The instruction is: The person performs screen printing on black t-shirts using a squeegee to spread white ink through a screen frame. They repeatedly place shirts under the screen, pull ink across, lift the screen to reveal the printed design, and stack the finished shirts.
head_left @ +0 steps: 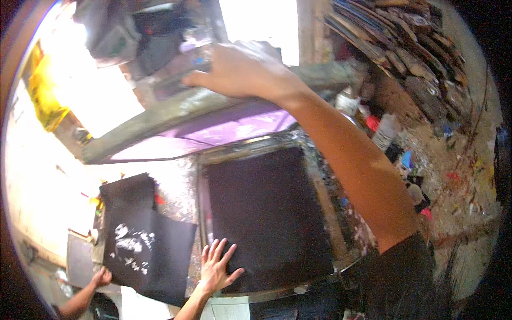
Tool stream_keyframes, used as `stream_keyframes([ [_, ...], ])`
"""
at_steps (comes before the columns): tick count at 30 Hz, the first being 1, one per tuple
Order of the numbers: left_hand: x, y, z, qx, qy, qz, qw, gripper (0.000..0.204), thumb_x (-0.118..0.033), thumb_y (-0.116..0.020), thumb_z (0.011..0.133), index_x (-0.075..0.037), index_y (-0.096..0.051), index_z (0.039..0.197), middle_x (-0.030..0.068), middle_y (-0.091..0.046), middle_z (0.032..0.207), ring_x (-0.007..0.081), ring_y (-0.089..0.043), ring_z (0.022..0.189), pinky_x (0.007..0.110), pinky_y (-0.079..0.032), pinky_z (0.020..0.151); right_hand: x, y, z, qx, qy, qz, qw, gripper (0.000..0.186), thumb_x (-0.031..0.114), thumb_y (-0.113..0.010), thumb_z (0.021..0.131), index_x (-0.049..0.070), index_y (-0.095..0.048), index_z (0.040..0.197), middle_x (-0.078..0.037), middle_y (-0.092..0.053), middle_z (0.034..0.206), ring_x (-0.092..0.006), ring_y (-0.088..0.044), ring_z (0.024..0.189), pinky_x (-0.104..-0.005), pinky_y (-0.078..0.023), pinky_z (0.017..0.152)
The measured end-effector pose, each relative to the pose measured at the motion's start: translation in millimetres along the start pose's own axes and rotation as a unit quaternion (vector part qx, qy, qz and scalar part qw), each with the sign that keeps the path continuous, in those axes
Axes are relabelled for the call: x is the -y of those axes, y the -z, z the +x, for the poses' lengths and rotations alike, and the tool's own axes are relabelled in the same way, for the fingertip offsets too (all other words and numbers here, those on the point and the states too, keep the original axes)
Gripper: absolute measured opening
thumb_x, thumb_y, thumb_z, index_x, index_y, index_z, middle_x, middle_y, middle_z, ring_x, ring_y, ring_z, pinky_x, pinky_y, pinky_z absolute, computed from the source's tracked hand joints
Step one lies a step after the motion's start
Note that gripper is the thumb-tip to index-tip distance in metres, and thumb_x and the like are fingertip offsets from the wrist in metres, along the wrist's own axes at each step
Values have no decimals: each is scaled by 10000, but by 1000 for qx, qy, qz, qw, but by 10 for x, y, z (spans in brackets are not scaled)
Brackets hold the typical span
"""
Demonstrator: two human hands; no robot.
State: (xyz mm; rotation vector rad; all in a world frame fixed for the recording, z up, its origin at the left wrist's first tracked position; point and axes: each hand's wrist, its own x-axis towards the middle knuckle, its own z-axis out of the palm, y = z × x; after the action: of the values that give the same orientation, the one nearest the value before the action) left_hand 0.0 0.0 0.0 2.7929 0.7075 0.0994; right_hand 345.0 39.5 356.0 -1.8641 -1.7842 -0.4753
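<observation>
Hands (242, 69) (214, 269) apart, frame edge (176, 109) clear of panel (266, 213)

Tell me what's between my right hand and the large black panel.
Head view: a grey bar and a purple sheet show between your right hand and the large black panel.

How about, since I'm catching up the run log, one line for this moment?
left hand: spread at large dark sheet | right hand: at raised frame, grip blurred | another hand: at white-marked black sheet

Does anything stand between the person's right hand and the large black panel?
Yes: in this view, the raised frame and its purple face lie between the right hand and the black panel.
</observation>
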Motion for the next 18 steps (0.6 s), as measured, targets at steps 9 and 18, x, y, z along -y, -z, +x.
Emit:
stream_keyframes([
  [9, -297, 680, 43, -321, 4, -449, 834, 730, -435, -613, 976, -142, -289, 1560, 187, -421, 1510, 392, -462, 1348, 579, -374, 1095, 649, -209, -1276, -52, -8, -72, 996, 599, 622, -584, 901, 45, -687, 1022, -148, -710, 919, -288, -680, 927, -509, -350, 1071],
  [18, -710, -55, -392, -283, 364, -728, 508, 295, -135, -620, 1002, 7, -362, 1016, 213, -583, 1107, 298, -665, 988, 534, -607, 890, 346, -1297, -2814, 253, -12, 80, 964, 303, 425, -713, 858, 150, -645, 963, -82, -687, 724, -340, -699, 678, -413, -532, 632],
])
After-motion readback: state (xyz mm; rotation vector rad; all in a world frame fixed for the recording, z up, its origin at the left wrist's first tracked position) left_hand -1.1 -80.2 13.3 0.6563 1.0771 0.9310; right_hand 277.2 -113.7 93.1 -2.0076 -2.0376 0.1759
